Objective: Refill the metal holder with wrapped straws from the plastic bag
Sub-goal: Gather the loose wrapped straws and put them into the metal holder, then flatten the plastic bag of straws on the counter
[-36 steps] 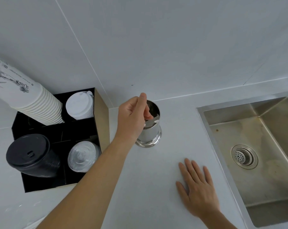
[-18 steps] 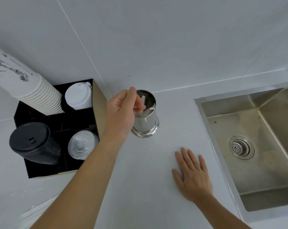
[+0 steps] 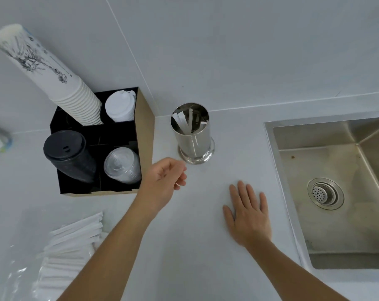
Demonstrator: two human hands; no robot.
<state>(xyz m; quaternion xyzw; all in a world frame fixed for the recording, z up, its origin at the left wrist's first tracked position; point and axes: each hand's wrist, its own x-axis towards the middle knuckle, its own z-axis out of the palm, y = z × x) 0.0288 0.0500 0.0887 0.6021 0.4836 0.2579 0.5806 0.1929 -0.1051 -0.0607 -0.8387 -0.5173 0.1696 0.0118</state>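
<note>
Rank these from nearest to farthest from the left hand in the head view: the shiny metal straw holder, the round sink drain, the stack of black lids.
From the left hand:
1. Shiny metal straw holder, just beyond it, slightly right.
2. Stack of black lids, to its left in the black organiser's front compartment.
3. Round sink drain, far right, past the right hand.

Pale grey-white countertop [image 3: 201, 253], smooth, meeting a wall of the same tone at the rear. Standing on it: a polished cylindrical metal holder [image 3: 194, 141] with a flared base, upright near the back; just to its left, a black square organiser box with brown cardboard sides [image 3: 144, 135]; at the lower left, a clear plastic bag [image 3: 16, 274] with a heap of white paper-wrapped straws [image 3: 73, 237]. Set into the surface on the right, a rectangular stainless steel sink [image 3: 336, 192]; one flat hand [image 3: 248, 216] rests palm-down between holder and sink.
</note>
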